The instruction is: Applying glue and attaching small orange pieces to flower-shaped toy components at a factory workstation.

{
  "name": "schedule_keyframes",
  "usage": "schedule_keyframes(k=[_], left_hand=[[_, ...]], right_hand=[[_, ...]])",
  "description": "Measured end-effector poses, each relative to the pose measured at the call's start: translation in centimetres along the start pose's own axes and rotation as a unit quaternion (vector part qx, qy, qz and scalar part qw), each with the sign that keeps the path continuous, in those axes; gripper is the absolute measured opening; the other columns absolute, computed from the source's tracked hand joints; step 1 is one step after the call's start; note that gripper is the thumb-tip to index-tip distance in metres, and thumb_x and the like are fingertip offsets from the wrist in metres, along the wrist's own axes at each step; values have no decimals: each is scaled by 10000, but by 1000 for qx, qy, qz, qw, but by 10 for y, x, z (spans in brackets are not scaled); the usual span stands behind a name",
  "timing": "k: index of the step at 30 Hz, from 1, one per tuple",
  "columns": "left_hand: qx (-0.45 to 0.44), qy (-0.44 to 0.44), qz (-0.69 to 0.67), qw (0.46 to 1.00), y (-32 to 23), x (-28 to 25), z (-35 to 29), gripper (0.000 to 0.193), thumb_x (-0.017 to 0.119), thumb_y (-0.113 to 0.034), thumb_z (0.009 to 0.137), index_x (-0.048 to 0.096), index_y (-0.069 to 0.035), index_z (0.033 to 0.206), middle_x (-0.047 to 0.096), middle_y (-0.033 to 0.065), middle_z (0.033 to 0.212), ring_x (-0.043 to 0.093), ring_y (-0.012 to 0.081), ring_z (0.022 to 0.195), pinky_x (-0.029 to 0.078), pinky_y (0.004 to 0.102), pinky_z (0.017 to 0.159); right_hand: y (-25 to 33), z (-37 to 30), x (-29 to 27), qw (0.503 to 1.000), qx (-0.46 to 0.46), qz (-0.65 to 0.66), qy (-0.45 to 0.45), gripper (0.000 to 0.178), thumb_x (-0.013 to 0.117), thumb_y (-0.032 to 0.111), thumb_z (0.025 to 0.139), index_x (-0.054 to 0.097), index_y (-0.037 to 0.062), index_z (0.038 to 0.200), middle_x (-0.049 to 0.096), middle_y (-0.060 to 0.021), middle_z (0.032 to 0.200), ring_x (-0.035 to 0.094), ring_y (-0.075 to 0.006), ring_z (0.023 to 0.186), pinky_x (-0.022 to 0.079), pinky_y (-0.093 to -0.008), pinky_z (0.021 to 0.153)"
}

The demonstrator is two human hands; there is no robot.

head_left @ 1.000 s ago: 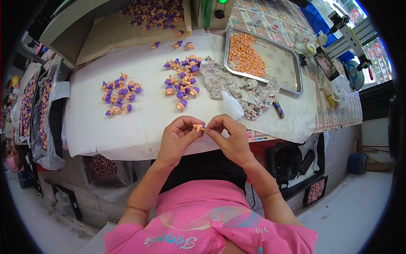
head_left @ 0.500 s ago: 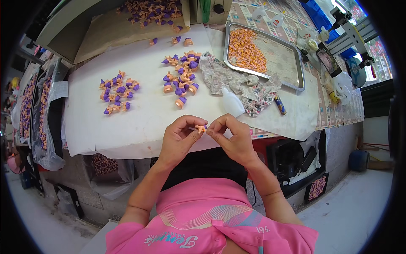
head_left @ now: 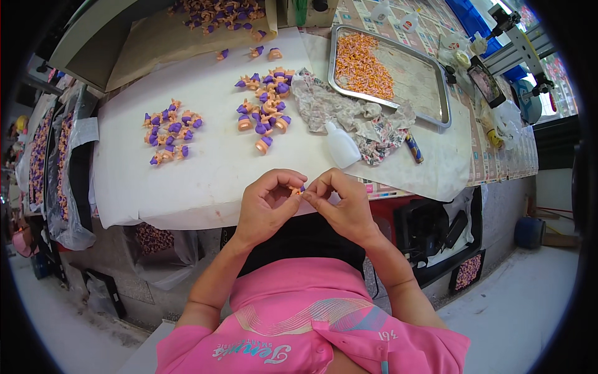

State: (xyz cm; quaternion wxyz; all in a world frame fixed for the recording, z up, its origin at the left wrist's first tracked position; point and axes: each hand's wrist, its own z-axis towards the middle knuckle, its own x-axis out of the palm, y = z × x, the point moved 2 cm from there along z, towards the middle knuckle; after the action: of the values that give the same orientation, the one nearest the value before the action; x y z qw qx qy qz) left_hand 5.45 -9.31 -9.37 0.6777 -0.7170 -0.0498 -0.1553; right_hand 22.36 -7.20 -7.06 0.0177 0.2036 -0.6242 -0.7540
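Observation:
Between my fingertips, over the near edge of the white-covered table, is a small peach-and-purple plastic figure (head_left: pixel 296 191). My left hand (head_left: pixel 265 209) is closed and pinches it between thumb and fingers, which cover part of it. Closed too, my right hand (head_left: pixel 342 206) has its thumb and forefinger pressed together against the figure's right side. Whatever tiny piece may be in that pinch is too small to name. Beyond my hands lie two groups of similar figures, one at left (head_left: pixel 171 131) and one near the middle (head_left: pixel 265 109).
A metal tray (head_left: pixel 446 100) at the far right holds many small orange-and-pink pieces (head_left: pixel 361 65). Nearer are a white squeeze bottle (head_left: pixel 342 145), a crumpled patterned cloth (head_left: pixel 380 140) and a dark blue tube (head_left: pixel 413 148). More figures (head_left: pixel 221 12) are heaped under a grey housing (head_left: pixel 93 47).
The figure has turned slightly in my fingers, and less of it shows. Both hands stay almost in place; the table has shifted a little in the picture.

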Motion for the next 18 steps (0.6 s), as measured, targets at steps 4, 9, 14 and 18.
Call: schedule_keyframes(k=[4, 9, 14, 18], left_hand=[[-8, 2, -1, 1000, 1, 0, 0, 203, 605, 92, 828, 597, 22, 1019, 604, 77, 1113, 589, 108, 978, 486, 255, 886], [2, 5, -5, 1000, 6, -3, 0, 204, 618, 89, 808, 601, 22, 1000, 609, 82, 1097, 589, 111, 971, 481, 258, 880], [3, -3, 9, 1000, 8, -1, -2, 206, 609, 99, 798, 601, 22, 988, 614, 84, 1081, 590, 111, 961, 480, 256, 871], [15, 2, 10, 1000, 9, -4, -2, 207, 569, 123, 803, 594, 29, 986, 607, 107, 1093, 586, 117, 968, 483, 256, 864]], right_hand=[[-1, -1, 0, 1000, -7, -12, -3, 224, 745, -12, 792, 522, 9, 782, 615, -48, 734, 552, -92, 655, 457, -245, 589], [-4, -4, 3, 1000, -1, -15, -4, 229, 747, -23, 785, 521, 12, 780, 632, -62, 751, 562, -97, 659, 462, -246, 590], [-9, -6, 6, 999, -25, -35, -23, 236, 753, -21, 781, 520, 18, 777, 629, -59, 728, 566, -105, 637, 466, -246, 583], [-10, -6, 7, 999, -11, -31, -29, 229, 761, -8, 778, 533, 18, 788, 629, -53, 719, 567, -103, 634, 466, -245, 583]])
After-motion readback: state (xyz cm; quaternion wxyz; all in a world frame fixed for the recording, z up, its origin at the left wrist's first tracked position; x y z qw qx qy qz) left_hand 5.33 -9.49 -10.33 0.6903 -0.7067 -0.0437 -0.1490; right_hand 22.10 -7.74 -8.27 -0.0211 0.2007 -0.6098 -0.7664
